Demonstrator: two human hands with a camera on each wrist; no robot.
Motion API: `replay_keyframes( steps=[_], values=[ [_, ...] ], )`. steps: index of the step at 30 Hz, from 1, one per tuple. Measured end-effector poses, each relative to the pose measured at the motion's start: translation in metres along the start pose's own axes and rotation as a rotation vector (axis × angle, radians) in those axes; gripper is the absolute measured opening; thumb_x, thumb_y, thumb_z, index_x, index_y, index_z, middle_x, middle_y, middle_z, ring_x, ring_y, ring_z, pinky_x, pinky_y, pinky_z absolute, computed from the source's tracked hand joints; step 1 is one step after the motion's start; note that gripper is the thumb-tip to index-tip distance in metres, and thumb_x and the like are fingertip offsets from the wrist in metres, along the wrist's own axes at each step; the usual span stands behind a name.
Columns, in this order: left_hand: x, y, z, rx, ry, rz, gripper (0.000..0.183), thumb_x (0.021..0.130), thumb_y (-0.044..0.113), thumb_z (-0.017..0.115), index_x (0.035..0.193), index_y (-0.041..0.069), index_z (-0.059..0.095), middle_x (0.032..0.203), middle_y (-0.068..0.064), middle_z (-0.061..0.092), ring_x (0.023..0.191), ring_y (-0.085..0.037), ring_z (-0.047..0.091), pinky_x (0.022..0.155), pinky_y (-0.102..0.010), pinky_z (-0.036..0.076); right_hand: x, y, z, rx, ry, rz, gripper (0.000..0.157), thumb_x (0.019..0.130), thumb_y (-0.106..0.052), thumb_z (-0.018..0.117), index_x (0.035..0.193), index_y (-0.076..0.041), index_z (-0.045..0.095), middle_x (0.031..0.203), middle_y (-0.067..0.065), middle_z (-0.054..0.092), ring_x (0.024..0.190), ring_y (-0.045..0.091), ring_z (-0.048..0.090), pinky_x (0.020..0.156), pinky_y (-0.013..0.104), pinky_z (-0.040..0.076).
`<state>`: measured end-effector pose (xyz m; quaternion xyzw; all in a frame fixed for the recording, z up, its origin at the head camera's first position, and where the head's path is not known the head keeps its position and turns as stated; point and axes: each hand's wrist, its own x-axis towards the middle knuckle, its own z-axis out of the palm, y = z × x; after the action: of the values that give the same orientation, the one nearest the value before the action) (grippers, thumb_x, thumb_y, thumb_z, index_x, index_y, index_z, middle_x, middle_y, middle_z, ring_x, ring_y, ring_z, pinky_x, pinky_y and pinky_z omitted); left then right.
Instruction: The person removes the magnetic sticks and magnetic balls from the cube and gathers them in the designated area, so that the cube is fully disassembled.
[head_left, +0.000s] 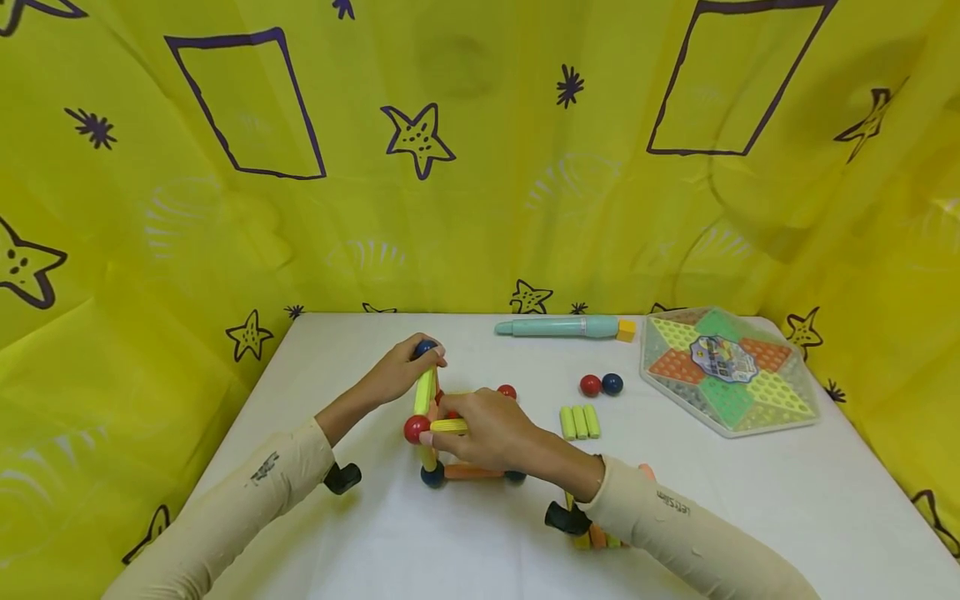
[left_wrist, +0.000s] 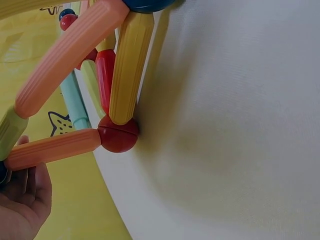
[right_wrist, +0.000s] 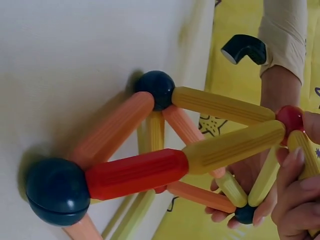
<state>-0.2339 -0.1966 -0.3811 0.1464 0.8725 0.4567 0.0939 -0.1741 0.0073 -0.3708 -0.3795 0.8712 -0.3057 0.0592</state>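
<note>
A frame of coloured rods and balls stands on the white table. In the head view my left hand [head_left: 397, 372] holds the dark blue ball [head_left: 425, 347] at its upper left corner. A yellow-green rod [head_left: 423, 392] runs from that ball to a red ball [head_left: 417, 429]. My right hand [head_left: 491, 427] pinches a yellow rod [head_left: 450, 426], whose end is at this red ball. In the right wrist view, a fingertip is right at the red ball [right_wrist: 290, 118]. Blue balls [right_wrist: 58, 191] form lower corners on the table. An orange rod [left_wrist: 55, 149] passes above my left fingers [left_wrist: 42, 187].
Right of the frame lie a red ball [head_left: 591, 385], a blue ball [head_left: 612, 383] and three yellow-green rods [head_left: 580, 422]. Farther back are a teal pen-shaped stick [head_left: 558, 327], a yellow-orange cube [head_left: 626, 331] and a hexagonal box [head_left: 731, 371]. More rods [head_left: 597, 536] lie partly under my right forearm.
</note>
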Motion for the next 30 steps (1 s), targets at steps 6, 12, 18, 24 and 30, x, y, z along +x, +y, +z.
replay_keyframes(
  steps=[6,12,18,24,30],
  values=[
    [0.011,-0.022,0.001,-0.013,0.001,0.000,0.037,0.108,0.029,0.044,0.131,0.000,0.050,0.121,-0.023,0.067,0.109,-0.030,0.063,0.099,-0.046,0.049,0.000,0.000,0.002,0.008,0.056,-0.030,0.025,0.093,-0.042,0.070,0.093,-0.018,0.070,0.064,-0.010,0.047,0.054,0.004,0.042,0.050,0.020,0.028],
    [0.008,-0.021,0.000,-0.015,0.000,0.011,0.039,0.108,0.033,0.044,0.131,0.002,0.050,0.123,-0.023,0.066,0.110,-0.028,0.064,0.101,-0.047,0.048,-0.003,0.004,-0.004,0.113,-0.017,-0.030,0.017,0.094,-0.030,0.071,0.103,-0.016,0.066,0.075,-0.009,0.055,0.064,0.006,0.051,0.057,0.020,0.041],
    [0.006,-0.020,-0.001,-0.018,-0.011,0.011,0.041,0.108,0.036,0.045,0.130,0.002,0.050,0.123,-0.025,0.065,0.111,-0.030,0.064,0.103,-0.049,0.048,-0.012,0.011,-0.016,0.196,-0.108,-0.016,0.018,0.098,-0.015,0.063,0.115,-0.011,0.064,0.091,-0.005,0.063,0.078,0.010,0.057,0.072,0.023,0.050],
    [0.007,-0.021,-0.001,-0.015,-0.016,0.020,0.038,0.108,0.032,0.045,0.130,0.002,0.050,0.123,-0.026,0.065,0.114,-0.033,0.063,0.104,-0.050,0.048,-0.024,0.024,-0.031,0.201,-0.102,-0.041,0.027,0.101,-0.029,0.062,0.120,-0.013,0.068,0.094,-0.005,0.060,0.086,0.013,0.056,0.075,0.025,0.049],
    [0.009,-0.022,-0.001,-0.053,-0.034,0.036,0.034,0.108,0.027,0.044,0.130,0.001,0.049,0.124,-0.029,0.063,0.120,-0.044,0.059,0.105,-0.052,0.046,-0.047,0.051,-0.044,0.189,-0.071,0.029,0.032,0.100,-0.038,0.061,0.122,-0.017,0.069,0.094,-0.005,0.059,0.085,0.014,0.053,0.073,0.026,0.047]
  ],
)
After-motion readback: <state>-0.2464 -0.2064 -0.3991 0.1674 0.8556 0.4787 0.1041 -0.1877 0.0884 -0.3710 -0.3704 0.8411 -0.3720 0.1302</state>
